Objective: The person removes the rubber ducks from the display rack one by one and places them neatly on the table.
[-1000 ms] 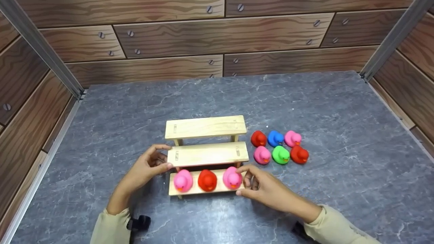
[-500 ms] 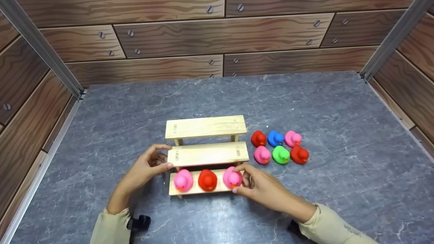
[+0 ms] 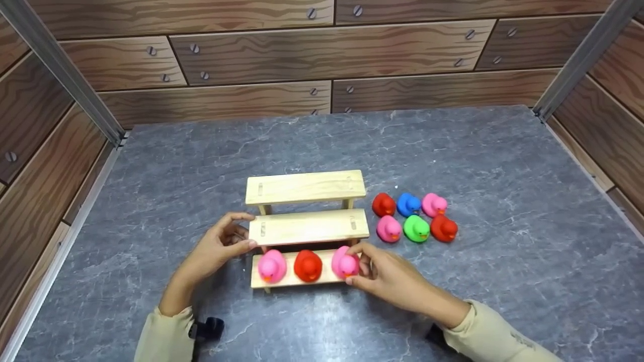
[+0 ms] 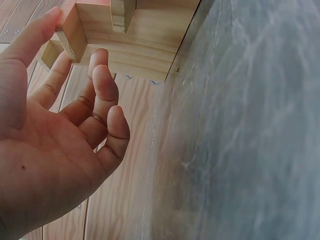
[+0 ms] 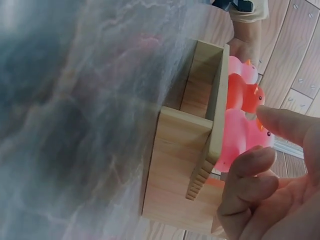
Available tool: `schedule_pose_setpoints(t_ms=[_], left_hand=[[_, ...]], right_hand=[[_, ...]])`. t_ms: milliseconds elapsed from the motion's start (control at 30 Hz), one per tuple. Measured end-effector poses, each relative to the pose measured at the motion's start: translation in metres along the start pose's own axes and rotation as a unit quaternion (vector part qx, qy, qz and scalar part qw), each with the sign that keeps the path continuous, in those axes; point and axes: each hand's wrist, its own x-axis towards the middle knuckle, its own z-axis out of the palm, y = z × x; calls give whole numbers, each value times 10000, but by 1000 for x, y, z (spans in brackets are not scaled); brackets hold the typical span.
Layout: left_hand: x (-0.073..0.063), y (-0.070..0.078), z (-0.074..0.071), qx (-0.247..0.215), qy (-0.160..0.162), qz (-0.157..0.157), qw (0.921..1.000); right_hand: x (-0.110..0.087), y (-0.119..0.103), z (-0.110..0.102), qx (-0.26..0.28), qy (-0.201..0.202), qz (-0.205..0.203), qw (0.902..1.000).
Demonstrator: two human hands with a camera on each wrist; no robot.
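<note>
Tabletop (image 3: 503, 166), grey and marbled, runs out beneath and beyond both hands. Between them is the three-tier wooden stand (image 3: 309, 221), its place unchanged over the last second. The left hand (image 3: 216, 246) has not shifted either: thumb and forefinger pinch the end of the middle step (image 3: 302, 230), the other fingers loosely bent. What has changed is the right hand (image 3: 397, 279). A second ago its fingertips were at the outer side of the end duck; they have since moved inward, and thumb and forefinger now pinch that pink duck (image 3: 344, 265). It sits on the lower step (image 3: 326, 274), at the end nearest the right hand. I judge that the work now centres on this one duck; whether it is being settled or taken up, I cannot tell. From there toward the left hand come a red duck (image 3: 308, 266) and a second pink duck (image 3: 272, 266). Beyond the right hand's knuckles, six loose ducks (image 3: 416, 229) lie in two rows. All these are unmoved.
</note>
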Motion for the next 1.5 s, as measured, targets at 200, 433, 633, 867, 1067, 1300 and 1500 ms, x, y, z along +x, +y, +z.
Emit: schedule_pose_setpoints(t_ms=[200,433,633,867,1067,1300,1500], left_hand=[[1,-1,-1,26,2,16,10000],[2,-1,-1,40,10,-5,10000],[1,-1,-1,51,-60,-47,10000],[1,-1,-1,52,-37,-27,10000],[1,-2,-1,31,-30,-50,10000],[1,-1,-1,-8,-34,-43,10000],[1,-2,-1,-8,-63,-28,10000]], right_hand=[[-2,2,-7,152,2,-21,9999],[-6,9,-22,275,2,-139,9995],[-11,17,-35,307,42,-221,9993],[-17,26,-47,400,-206,-21,9990],[-19,35,-53,149,-376,101,9991],[-20,44,-59,-59,-546,336,9979],[-19,51,-62,-136,-599,384,9974]])
